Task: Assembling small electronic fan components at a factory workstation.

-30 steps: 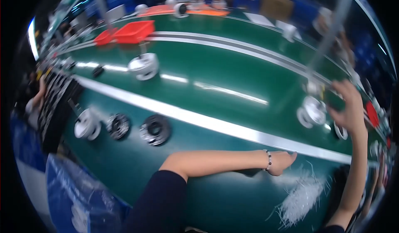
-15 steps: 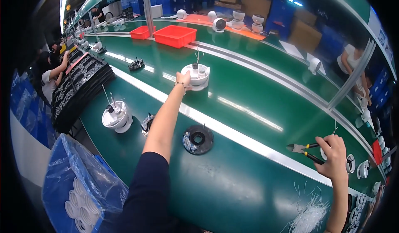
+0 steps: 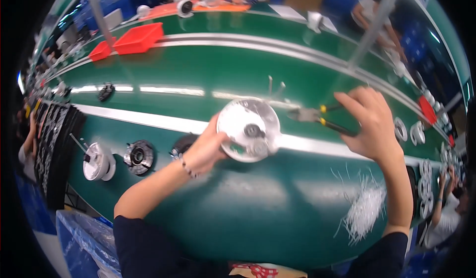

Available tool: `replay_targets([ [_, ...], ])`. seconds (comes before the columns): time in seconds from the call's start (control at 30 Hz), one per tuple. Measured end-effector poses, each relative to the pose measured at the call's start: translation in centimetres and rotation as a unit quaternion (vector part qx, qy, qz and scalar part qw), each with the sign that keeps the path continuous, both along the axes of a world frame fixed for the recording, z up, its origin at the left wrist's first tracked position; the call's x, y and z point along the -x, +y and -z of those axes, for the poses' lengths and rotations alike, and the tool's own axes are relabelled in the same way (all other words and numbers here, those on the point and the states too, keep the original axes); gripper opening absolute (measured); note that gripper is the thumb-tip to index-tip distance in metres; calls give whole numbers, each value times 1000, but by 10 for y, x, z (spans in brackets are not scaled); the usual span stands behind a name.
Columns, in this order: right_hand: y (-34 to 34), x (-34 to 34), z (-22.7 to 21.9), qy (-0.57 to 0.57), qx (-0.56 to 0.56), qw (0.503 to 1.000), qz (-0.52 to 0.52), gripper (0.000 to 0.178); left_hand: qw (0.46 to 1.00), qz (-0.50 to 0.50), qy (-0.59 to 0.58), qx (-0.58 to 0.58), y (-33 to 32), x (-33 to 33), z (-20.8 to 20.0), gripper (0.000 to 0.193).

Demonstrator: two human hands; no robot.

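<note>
My left hand [image 3: 206, 148] grips the rim of a white round plastic housing [image 3: 237, 122], tilted so its inside with a dark round part shows. Thin white strips [image 3: 270, 85], like cable-tie tails, stick up past its far right edge. In my right hand [image 3: 371, 122] is a pair of side cutters [image 3: 308, 114] with yellow and black handles. The cutter jaws look parted, close to the strips and right of the housing, not touching it. Partly behind my left hand lies a black round part [image 3: 183, 143].
Left on the green bench are another white housing [image 3: 97, 161] with strips standing up and a black ring-shaped part [image 3: 139, 157]. A heap of clipped white strips [image 3: 366, 209] lies at right. Red bins [image 3: 139, 38] stand beyond the conveyor. Stacked black trays [image 3: 54, 149] flank the far left.
My left hand has brought the white housing from the conveyor toward me and tilted it. My right hand has moved the cutters closer to it. The view has shifted.
</note>
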State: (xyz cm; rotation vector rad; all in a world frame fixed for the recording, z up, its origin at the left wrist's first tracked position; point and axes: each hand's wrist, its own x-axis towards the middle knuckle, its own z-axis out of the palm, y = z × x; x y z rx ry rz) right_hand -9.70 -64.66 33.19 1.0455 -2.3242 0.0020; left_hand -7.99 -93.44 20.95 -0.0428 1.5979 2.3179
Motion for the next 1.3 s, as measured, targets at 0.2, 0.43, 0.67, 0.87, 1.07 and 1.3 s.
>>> replay_targets([
  [0.2,13,-24,23,-81,-61,994,33,41,984,128,-115,-41,49,-55,30,64],
  [0.43,25,-40,43,-77,-115,987,81,45,921,83,183,334,54,-53,42,75],
  [0.67,29,-58,15,17,-48,994,101,41,712,51,496,494,66,-32,10,28],
  [0.87,9,-50,62,-68,-162,981,86,38,696,10,538,475,75,-29,23,16],
  [1.07,10,-35,75,-111,-129,982,79,38,676,-10,565,473,75,-27,29,12],
  [1.3,6,-29,72,-125,-153,978,69,39,697,-11,547,464,75,-26,30,12],
])
